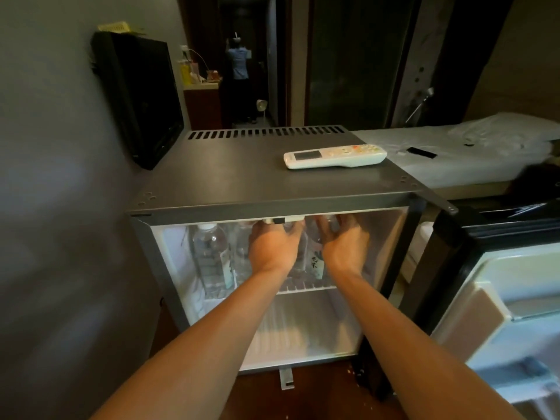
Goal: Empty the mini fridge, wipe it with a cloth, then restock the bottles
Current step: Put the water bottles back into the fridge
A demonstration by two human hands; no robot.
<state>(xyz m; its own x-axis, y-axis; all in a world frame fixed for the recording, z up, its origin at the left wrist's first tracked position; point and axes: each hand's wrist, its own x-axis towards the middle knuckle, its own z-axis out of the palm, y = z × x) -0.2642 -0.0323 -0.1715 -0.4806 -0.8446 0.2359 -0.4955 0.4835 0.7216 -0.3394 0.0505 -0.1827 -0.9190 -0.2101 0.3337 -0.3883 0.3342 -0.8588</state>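
Both forearms reach forward into the upper compartment of the open mini fridge (227, 177), where a clear bottle (209, 256) stands free at the left of the wire shelf (306, 287). Just right of it the left hand (274, 247) curls its fingers round the top of a dark bottle (298, 256). The right hand (342, 244), close beside it but apart, wraps a labelled bottle (315, 265), and both hands' fingertips are partly hidden under the fridge's top edge. A white remote (335, 156) lies on the fridge top, the door (500, 298) stands swung open at the right, and a bed (454, 159) lies beyond.
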